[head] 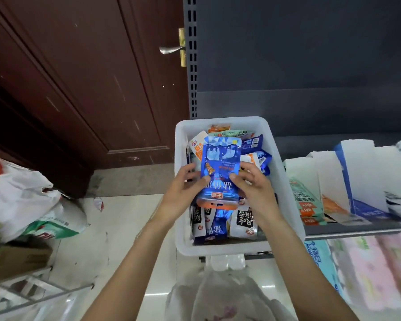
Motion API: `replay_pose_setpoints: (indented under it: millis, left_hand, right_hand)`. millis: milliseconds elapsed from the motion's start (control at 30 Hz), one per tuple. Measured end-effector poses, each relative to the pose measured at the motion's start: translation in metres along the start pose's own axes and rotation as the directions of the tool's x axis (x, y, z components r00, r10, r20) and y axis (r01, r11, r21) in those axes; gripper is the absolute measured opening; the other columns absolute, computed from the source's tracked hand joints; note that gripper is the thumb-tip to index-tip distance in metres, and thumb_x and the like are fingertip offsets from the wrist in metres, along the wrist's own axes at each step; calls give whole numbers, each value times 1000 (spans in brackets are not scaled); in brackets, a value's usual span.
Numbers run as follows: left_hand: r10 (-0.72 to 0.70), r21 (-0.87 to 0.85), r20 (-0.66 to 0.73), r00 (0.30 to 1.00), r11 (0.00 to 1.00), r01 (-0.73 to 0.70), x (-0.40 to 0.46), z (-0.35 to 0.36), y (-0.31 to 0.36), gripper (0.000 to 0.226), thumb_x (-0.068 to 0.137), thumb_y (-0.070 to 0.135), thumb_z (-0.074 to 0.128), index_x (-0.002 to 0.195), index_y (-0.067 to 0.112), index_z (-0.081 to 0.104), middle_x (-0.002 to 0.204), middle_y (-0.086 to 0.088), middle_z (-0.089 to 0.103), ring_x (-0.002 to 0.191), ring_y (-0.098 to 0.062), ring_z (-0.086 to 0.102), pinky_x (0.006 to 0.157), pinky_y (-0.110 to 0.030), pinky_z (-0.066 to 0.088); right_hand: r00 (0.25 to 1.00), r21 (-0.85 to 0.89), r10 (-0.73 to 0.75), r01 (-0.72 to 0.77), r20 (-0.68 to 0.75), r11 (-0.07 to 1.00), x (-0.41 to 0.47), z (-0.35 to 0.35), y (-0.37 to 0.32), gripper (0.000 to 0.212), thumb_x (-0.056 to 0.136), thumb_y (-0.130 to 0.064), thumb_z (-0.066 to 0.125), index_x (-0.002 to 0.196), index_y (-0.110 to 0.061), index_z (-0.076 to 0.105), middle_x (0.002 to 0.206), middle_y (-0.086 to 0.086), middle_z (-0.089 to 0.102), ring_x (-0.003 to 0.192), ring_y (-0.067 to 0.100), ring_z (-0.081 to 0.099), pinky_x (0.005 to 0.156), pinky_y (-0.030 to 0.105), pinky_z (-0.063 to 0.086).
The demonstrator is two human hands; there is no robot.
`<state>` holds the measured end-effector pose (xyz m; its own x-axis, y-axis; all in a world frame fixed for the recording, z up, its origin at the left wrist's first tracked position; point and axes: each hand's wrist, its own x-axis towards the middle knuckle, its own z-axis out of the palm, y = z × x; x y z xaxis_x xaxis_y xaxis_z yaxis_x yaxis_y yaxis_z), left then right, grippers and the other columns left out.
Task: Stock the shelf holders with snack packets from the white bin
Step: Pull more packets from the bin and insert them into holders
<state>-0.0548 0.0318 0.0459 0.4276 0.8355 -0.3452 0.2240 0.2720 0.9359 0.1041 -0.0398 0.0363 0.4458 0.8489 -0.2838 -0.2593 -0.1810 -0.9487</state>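
I hold a blue snack packet (220,172) over the white bin (285,181), my left hand (183,191) and right hand (255,186) each with a grip pinching a long edge. Its long axis runs away from me, orange hang-tab end nearest.

Dark brown wood door (74,89) fills far left, w/ raised panel trim and a silver lever handle (170,49) on a brass plate at its right edge. Right of it, a dark grey metal upright (191,66) w/ rows of slots, then a plain dark grey back panel (310,54) across far right. Floor (116,228) is pale glossy tile, w/ light glare near bottom centre; a grey threshold strip (134,179) lies at door base. Near left: white plastic bags (21,195), a cardboard box (16,260), and a metal frame (33,295), blurred. Small scrap of litter (99,203) on floor by the bags.
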Motion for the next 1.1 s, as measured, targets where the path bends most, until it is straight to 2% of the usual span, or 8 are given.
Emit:
replay_pose_setpoints:
  millis: [167, 300, 500, 633, 733, 867, 1000, 1100]
  left_hand:
    - [86, -29, -5, 996, 996, -86, 1, 15, 3, 48, 82, 5, 69, 124, 16, 50, 94, 6, 63, 81, -7, 62, 67, -20, 54]
    - [66, -285, -137, 988, 953, -103, 1, 38, 3, 40, 84, 2, 65, 119, 13, 50, 107, -6, 66, 93, -19, 67, 66, -24, 55]
    - [17, -229, -51, 999, 973, -28, -13, 105, -6, 22, 84, 8, 67, 103, 11, 57, 91, -8, 64, 68, -5, 65, 61, -21, 53]
    - [259, 422, -26, 966, 879, -224, -13, 115, -18, 11, 83, 35, 68, 79, 25, 64, 71, 8, 66, 62, -3, 60, 64, -26, 50]
    - [544, 473, 76, 835, 718, -511, -16, 130, 5, 25, 83, 23, 69, 107, 24, 60, 94, 16, 58, 82, -1, 56, 71, -21, 49]
    - [660, 503, 343, 668, 472, -724, 1, 179, 42, 51, 83, 28, 69, 130, 25, 49, 121, 5, 48, 100, -9, 51, 85, -20, 42]
    - [674, 433, 490, 554, 363, -825, 18, 248, 57, 29, 84, 23, 68, 112, 22, 64, 106, 4, 60, 82, -3, 53, 73, -27, 49]
    - [652, 442, 500, 570, 374, -816, 30, 289, 50, 12, 84, 21, 67, 94, 22, 72, 90, 6, 68, 66, -1, 54, 65, -30, 51]
  right_hand:
    - [999, -177, -41, 36, -25, 984, -11, -13, -6, 23, 90, -20, 61, 110, -31, 57, 96, -7, 68, 90, 9, 66, 72, 27, 57]
    - [999, -198, 49, -51, -14, 979, -26, -34, -4, 34, 87, -27, 65, 118, -19, 54, 109, 1, 66, 92, 12, 68, 70, 23, 56]
    - [939, -93, -119, 94, -324, 991, -35, -53, -4, 22, 82, -5, 69, 68, -14, 55, 66, 12, 59, 65, 22, 57, 66, 32, 47]
    - [819, -678, -534, 272, -209, 683, -48, -101, -25, 6, 88, -15, 63, 88, -17, 58, 75, -4, 64, 61, 13, 53, 57, 27, 45]
    - [707, -872, -701, 279, -97, 402, -58, -140, -43, 14, 90, -22, 57, 100, -15, 61, 78, -5, 68, 59, 10, 57, 55, 20, 46]
    - [659, -885, -743, 270, -118, 379, -70, -198, -65, 22, 92, -27, 52, 105, -12, 62, 92, 4, 72, 75, 23, 68, 60, 36, 54]
    - [609, -940, -792, 252, -33, 232, -77, -252, -75, 13, 89, -15, 57, 98, -12, 65, 85, 4, 71, 71, 26, 66, 62, 34, 52]
    - [614, -947, -789, 233, -34, 222, -74, -279, -69, 13, 88, -11, 56, 95, -12, 67, 85, 3, 71, 74, 27, 65, 67, 36, 51]
